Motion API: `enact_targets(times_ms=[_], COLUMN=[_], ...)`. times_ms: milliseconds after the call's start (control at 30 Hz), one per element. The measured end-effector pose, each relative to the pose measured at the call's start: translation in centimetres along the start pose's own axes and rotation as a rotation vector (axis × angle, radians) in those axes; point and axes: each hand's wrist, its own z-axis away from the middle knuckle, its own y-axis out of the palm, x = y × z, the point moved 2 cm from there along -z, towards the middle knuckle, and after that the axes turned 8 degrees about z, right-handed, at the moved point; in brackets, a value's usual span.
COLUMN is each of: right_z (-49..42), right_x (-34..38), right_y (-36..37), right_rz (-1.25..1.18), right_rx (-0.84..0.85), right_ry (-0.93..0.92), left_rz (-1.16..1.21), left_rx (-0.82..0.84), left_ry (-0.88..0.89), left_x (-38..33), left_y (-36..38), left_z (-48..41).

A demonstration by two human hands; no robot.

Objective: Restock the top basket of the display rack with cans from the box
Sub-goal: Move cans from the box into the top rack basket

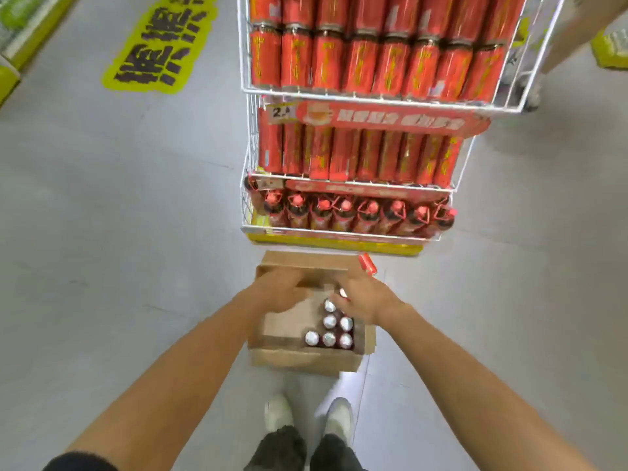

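An open cardboard box (272, 360) stands on the floor in front of my feet. Several red cans (329, 338) with silver tops stand in its right half. My left hand (282, 290) reaches down into the far left part of the box; it is blurred and what its fingers touch is hidden. My right hand (365, 300) is over the far right corner, its fingers curled round the top of a can (343, 293). Beyond the box rises the white wire display rack, and its top basket (373, 100) holds rows of red cans (356, 62).
The middle basket (353, 183) is packed with red cans, and the bottom basket (339, 232) holds red-capped bottles. A small red object (368, 264) lies by the box's far right flap. A yellow floor sticker (159, 45) lies at the left. A person's leg (584, 32) shows at upper right.
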Motion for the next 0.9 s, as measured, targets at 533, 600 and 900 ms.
enact_targets(times_ms=[533,600,900], right_z=[-28.2,-30.8,-34.6], right_x=[-11.8,-12.6,-14.7], right_y=[39.4,42.0,47.4], right_rz=[0.054,0.087,0.142], right_rx=[0.033,0.032,0.082], right_ry=[0.006,-0.012,-0.018], left_rz=[0.103,0.145,0.392], left_rx=[0.150,0.191,0.354], left_ry=[-0.154,-0.170,-0.240], left_x=[25.1,27.2,30.0], left_y=[34.3,37.5,43.4], left_z=[-29.5,-31.8,-35.4])
